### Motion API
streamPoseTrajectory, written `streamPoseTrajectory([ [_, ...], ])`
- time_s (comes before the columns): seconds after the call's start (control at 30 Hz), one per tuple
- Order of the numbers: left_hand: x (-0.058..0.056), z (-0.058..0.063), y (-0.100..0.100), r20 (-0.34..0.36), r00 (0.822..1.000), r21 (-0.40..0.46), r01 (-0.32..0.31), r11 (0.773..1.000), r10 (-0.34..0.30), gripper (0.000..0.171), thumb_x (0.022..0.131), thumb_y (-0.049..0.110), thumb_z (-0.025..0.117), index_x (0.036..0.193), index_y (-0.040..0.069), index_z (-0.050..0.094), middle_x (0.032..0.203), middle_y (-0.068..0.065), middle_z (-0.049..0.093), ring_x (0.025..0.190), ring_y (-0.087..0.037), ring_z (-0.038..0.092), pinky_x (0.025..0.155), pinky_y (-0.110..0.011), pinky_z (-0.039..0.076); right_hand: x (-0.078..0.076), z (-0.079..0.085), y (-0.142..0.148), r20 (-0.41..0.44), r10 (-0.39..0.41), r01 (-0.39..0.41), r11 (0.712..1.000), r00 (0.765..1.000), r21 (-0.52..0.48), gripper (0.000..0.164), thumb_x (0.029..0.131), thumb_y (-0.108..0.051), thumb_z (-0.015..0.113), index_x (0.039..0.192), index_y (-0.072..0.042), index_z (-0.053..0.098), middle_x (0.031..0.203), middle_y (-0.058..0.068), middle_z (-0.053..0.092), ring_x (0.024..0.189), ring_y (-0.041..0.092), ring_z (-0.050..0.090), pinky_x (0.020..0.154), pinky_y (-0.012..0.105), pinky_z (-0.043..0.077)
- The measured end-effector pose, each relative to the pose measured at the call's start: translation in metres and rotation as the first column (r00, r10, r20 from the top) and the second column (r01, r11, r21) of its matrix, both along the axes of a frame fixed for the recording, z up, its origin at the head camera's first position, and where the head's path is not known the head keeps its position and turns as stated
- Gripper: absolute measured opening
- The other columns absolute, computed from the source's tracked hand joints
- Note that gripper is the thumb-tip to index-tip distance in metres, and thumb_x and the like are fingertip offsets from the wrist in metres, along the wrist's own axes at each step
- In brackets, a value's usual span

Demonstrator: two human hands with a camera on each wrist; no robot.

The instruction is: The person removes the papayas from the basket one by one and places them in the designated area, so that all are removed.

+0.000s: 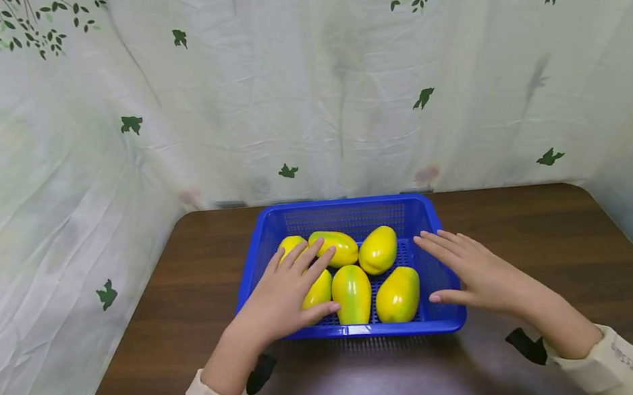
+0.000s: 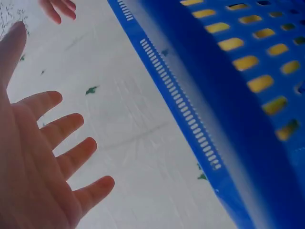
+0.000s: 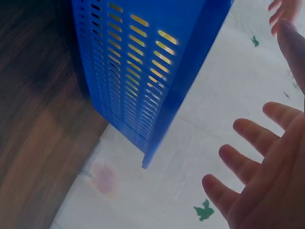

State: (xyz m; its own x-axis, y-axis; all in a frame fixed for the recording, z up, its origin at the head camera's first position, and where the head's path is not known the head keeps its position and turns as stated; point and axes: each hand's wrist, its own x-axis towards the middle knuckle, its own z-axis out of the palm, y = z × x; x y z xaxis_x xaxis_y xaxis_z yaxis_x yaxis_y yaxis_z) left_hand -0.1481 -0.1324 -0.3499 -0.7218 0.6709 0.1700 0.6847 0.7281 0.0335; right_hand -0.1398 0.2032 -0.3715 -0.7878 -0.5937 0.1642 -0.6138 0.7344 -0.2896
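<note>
Leaf-print cloth backdrop, dark wood-grain tabletop [image 1: 545, 245]: left hand [image 1: 282, 298] flat and spread over the basket's left side above the fruit, right hand [image 1: 481, 272] spread just beside its right wall, both straddling the slotted blue plastic basket [image 1: 355, 212], long axis left-right, holding six smooth yellow-green papayas [image 1: 352, 293].

The left hand [image 1: 283, 301] partly hides two yellow fruits [image 1: 318, 289].

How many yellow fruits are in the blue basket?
6 fruits: two at the back, two in front, two partly under the left hand. More may be hidden.
</note>
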Motion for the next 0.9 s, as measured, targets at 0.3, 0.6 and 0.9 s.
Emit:
streamPoseTrajectory([
  [0.3, 0.002, -0.009, -0.024, -0.057, 0.996, 0.121, -0.064, 0.991, 0.071, 0.066, 0.086, 0.045, 0.054, 0.138, 0.008, 0.035, 0.136, -0.010, 0.037, 0.124, -0.027, 0.033, 0.098, -0.047, 0.026, -0.015, -0.007, -0.009, 0.060, 0.067, -0.065, 0.997, 0.996, -0.040, 0.084, 0.072, -0.037, 0.074, 0.140, -0.013, 0.031, 0.138, 0.008, 0.037, 0.125, 0.027, 0.033, 0.098, 0.048, 0.027],
  [0.6, 0.006, -0.024, -0.051, 0.047, 0.955, 0.209, -0.297, 0.932, 0.294, 0.060, 0.087, 0.040, 0.056, 0.132, 0.004, 0.042, 0.132, -0.015, 0.042, 0.120, -0.032, 0.037, 0.093, -0.053, 0.030, -0.027, -0.020, -0.024, 0.180, 0.117, -0.105, 0.992, 0.977, -0.074, 0.079, 0.068, -0.024, 0.079, 0.134, -0.007, 0.039, 0.135, 0.008, 0.042, 0.121, 0.027, 0.038, 0.096, 0.044, 0.032],
  [0.9, 0.011, -0.049, -0.068, 0.204, 0.897, 0.375, -0.441, 0.815, 0.391, 0.053, 0.089, 0.032, 0.054, 0.128, -0.001, 0.042, 0.129, -0.020, 0.039, 0.114, -0.039, 0.037, 0.094, -0.052, 0.030, -0.034, -0.025, -0.039, 0.372, 0.104, -0.094, 0.995, 0.922, -0.045, 0.072, 0.073, -0.019, 0.075, 0.135, -0.011, 0.040, 0.134, 0.007, 0.042, 0.121, 0.026, 0.038, 0.095, 0.044, 0.032],
])
